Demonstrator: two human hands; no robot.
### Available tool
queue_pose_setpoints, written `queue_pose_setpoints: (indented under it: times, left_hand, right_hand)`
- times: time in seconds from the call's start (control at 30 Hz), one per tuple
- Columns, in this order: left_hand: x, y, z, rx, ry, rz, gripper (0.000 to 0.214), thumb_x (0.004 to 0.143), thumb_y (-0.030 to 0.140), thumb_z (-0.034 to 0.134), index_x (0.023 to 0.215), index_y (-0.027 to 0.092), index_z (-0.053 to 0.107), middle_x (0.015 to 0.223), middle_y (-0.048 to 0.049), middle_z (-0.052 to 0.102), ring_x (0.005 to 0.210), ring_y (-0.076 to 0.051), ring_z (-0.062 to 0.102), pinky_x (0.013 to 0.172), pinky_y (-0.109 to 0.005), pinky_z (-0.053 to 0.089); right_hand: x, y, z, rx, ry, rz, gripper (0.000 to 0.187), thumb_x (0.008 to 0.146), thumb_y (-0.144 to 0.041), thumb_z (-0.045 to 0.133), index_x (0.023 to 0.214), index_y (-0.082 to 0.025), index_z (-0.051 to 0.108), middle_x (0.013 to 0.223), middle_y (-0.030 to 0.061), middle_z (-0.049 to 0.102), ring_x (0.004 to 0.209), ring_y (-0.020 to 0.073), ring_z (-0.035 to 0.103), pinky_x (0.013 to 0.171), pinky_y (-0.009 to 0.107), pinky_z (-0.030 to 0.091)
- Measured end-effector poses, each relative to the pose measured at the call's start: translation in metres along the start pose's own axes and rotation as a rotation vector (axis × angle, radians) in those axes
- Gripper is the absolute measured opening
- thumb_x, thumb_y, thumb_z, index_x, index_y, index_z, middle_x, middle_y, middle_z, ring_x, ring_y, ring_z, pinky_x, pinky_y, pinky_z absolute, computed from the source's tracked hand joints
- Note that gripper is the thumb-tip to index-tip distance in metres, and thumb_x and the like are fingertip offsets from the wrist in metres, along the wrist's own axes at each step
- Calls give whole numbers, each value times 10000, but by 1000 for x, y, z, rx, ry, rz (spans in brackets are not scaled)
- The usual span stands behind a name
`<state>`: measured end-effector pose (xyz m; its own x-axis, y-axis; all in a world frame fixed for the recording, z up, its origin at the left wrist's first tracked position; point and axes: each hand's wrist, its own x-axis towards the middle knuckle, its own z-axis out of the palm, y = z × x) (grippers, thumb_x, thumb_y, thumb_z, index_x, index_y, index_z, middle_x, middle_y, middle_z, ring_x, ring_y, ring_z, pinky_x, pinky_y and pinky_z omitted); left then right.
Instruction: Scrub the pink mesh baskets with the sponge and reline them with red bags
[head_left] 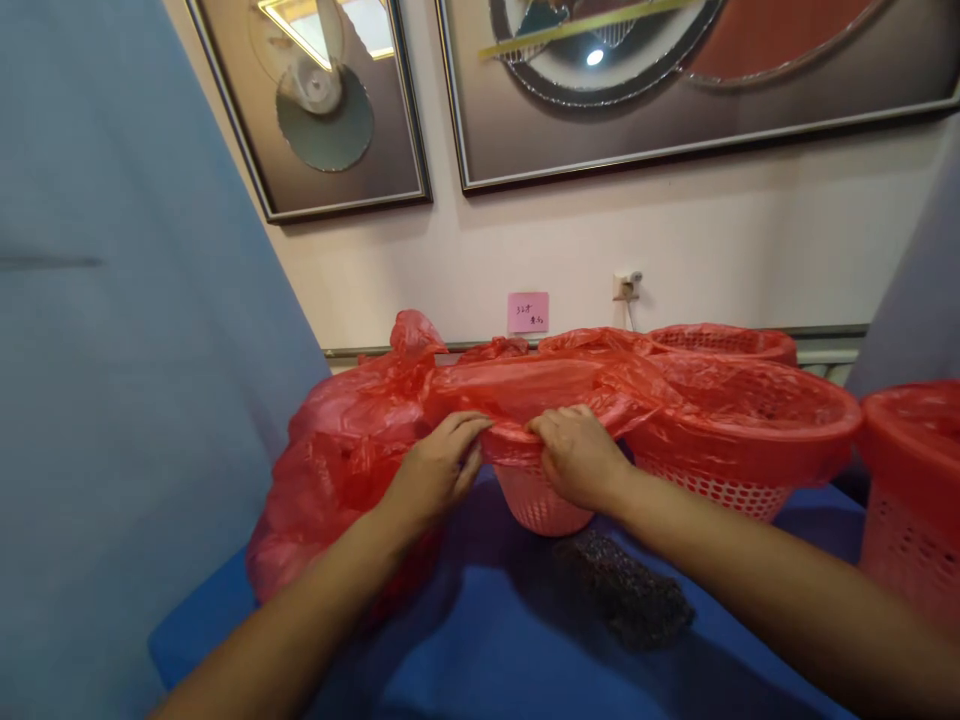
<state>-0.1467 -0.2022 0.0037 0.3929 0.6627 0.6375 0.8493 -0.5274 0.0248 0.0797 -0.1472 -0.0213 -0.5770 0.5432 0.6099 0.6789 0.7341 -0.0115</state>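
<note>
A small pink perforated basket (541, 497) stands on a blue cloth-covered table (480, 640). A red plastic bag (525, 385) is draped over its rim. My left hand (439, 465) is closed on the bag at the basket's left rim, fingers curled over the edge. At the right side of the rim, my right hand (574, 455) grips the red plastic the same way. Both hands sit close together, palms down.
A heap of red plastic bags (337, 470) lies to the left. Two bag-lined red baskets (750, 420) stand at the right, another (911, 490) at the far right. A dark crumpled lump (626, 590) lies on the cloth. Framed pictures hang on the wall behind.
</note>
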Motion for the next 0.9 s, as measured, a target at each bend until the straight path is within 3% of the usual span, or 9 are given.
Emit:
queue_pose_setpoints:
  times: [0.17, 0.27, 0.37, 0.43, 0.53, 0.7, 0.8, 0.9]
  left_hand:
    - [24, -19, -16, 301, -222, -207, 371, 915, 170, 540, 1249, 181, 699, 1113, -150, 785, 975, -311, 756, 808, -398, 588]
    - [29, -32, -23, 310, -163, -309, 448, 894, 167, 543, 1328, 169, 657, 1101, -144, 796, 950, -297, 764, 764, -355, 563]
    - [31, -50, -26, 183, -130, -424, 551, 933, 258, 543, 1473, 149, 543, 953, -105, 813, 852, -261, 772, 707, -315, 547]
    - [33, -62, -26, 130, -127, -467, 603, 933, 321, 575, 1503, 136, 510, 1032, -128, 811, 924, -274, 773, 751, -330, 560]
    - [34, -71, -24, 62, -135, -435, 621, 888, 328, 647, 1474, 145, 548, 1258, -163, 755, 1055, -292, 748, 862, -373, 573]
    - [28, -61, -20, -46, -44, -281, 460, 884, 228, 597, 1337, 184, 659, 1181, -101, 762, 858, -205, 729, 812, -350, 578]
    - [24, -48, -21, 18, 57, -244, 349, 903, 220, 576, 1225, 188, 703, 1103, -80, 752, 788, -177, 699, 756, -313, 560]
    - [31, -38, -27, 240, 137, -258, 276, 965, 312, 568, 1161, 201, 727, 1047, -88, 740, 835, -215, 699, 733, -322, 528]
  right_hand:
    - [-9, 28, 7, 142, 106, -14, 350, 737, -21, 511, 1013, -182, 653, 947, 80, 718, 896, 248, 632, 881, 387, 406]
    - [-12, 43, 15, 240, 154, 15, 306, 713, -18, 492, 930, -199, 611, 865, 47, 690, 837, 228, 615, 861, 371, 412]
    - [-12, 54, 21, 298, 199, 13, 266, 693, -29, 485, 869, -214, 561, 811, 29, 658, 783, 216, 590, 826, 362, 413]
    - [-12, 60, 24, 339, 216, -18, 261, 673, -37, 485, 848, -224, 531, 799, 22, 647, 773, 213, 586, 825, 366, 417]
    - [-11, 70, 28, 388, 237, -13, 254, 662, -33, 479, 814, -235, 497, 840, 27, 673, 794, 213, 612, 840, 374, 435]
    - [-15, 77, 28, 242, 306, 132, 380, 693, -15, 458, 992, -212, 586, 1117, 118, 705, 1080, 293, 641, 943, 469, 441]
    - [-21, 61, 21, 243, 351, 49, 505, 734, -27, 479, 1193, -211, 585, 1252, 134, 681, 1215, 310, 611, 1012, 506, 430]
    - [-24, 33, 13, 288, 365, -68, 484, 846, -75, 505, 1299, -239, 554, 1277, 112, 691, 1220, 293, 623, 1043, 513, 420]
